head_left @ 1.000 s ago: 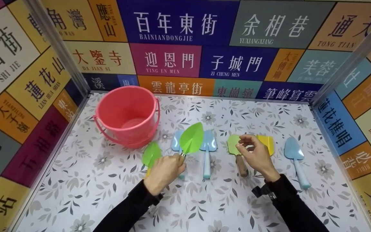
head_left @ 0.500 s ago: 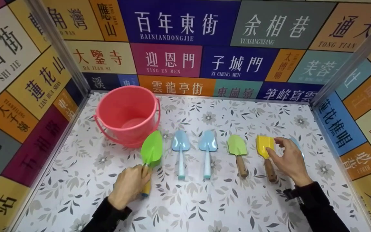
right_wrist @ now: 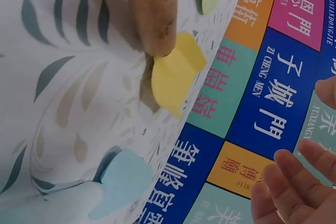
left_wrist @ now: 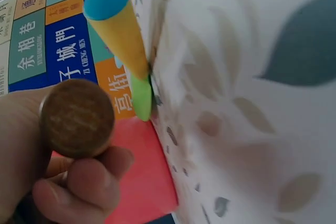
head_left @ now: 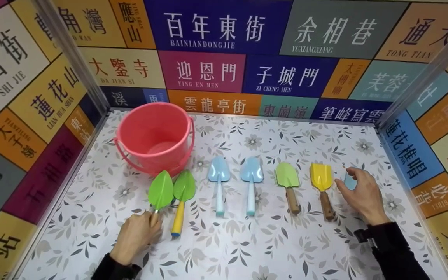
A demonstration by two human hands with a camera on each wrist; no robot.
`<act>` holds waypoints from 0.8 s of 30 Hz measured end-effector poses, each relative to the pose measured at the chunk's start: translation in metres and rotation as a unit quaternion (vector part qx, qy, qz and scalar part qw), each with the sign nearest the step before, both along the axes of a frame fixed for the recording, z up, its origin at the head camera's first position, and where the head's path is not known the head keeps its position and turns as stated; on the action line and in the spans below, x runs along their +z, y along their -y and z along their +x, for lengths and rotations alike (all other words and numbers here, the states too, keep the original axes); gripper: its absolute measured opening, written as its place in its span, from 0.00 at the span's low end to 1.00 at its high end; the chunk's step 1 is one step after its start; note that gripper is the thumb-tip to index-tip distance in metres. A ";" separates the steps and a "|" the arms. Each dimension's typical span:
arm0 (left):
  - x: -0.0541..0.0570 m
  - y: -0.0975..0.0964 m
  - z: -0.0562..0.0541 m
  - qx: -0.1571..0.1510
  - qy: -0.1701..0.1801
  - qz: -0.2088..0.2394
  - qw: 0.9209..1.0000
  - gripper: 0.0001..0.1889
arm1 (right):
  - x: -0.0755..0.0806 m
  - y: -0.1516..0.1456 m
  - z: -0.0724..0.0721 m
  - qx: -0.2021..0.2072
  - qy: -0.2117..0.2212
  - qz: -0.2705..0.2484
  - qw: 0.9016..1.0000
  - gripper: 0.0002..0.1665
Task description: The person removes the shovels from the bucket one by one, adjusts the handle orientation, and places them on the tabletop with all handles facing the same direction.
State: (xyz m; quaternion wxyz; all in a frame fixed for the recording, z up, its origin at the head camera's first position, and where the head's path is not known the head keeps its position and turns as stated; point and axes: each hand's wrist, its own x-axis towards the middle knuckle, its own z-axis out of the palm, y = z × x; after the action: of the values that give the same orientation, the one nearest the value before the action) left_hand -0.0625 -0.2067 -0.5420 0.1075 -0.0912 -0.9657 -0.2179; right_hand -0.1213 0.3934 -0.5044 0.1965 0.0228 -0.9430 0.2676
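Note:
In the head view my left hand (head_left: 138,235) grips the handle of a trowel with a bright green, leaf-shaped blade (head_left: 160,190). The handle's round brown wooden end (left_wrist: 77,119) faces the left wrist camera. Just right of it lies a similar green trowel with a yellow handle (head_left: 177,219). My right hand (head_left: 364,196) holds nothing; its fingers are loosely bent above a light blue trowel (head_left: 350,181), hiding most of it. To that hand's left lies a yellow trowel (head_left: 322,177) with a wooden handle. The right wrist view shows the fingers (right_wrist: 289,192) apart from the blue trowel (right_wrist: 126,182).
A red bucket (head_left: 158,165) stands at the back left, its handle lowered. Two light blue trowels (head_left: 219,173) and a light green one (head_left: 287,175) lie in the row on the flower-patterned table (head_left: 255,249). Panels with printed characters (head_left: 214,27) wall in the back and sides.
My left hand has carried the green trowel left and down, past the yellow-handled one, to the row's left end. My right hand has moved right, from the light green trowel to the rightmost blue one.

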 end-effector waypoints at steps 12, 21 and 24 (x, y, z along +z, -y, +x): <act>-0.008 0.022 0.008 0.048 0.110 0.014 0.993 0.20 | -0.003 -0.010 0.002 -0.011 0.003 0.010 1.000 0.27; -0.011 0.039 -0.005 0.068 0.133 0.022 0.989 0.24 | -0.004 -0.013 0.004 -0.025 0.016 0.012 0.999 0.27; -0.011 0.045 -0.012 0.074 0.154 0.037 0.985 0.23 | -0.004 -0.013 0.004 -0.025 0.015 0.015 0.999 0.27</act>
State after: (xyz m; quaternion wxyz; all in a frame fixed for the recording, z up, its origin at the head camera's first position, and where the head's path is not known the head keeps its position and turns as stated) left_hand -0.0748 -0.2514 -0.5527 -0.0232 0.0196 -0.9661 -0.2563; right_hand -0.1169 0.4065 -0.5086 0.1889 -0.0018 -0.9499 0.2492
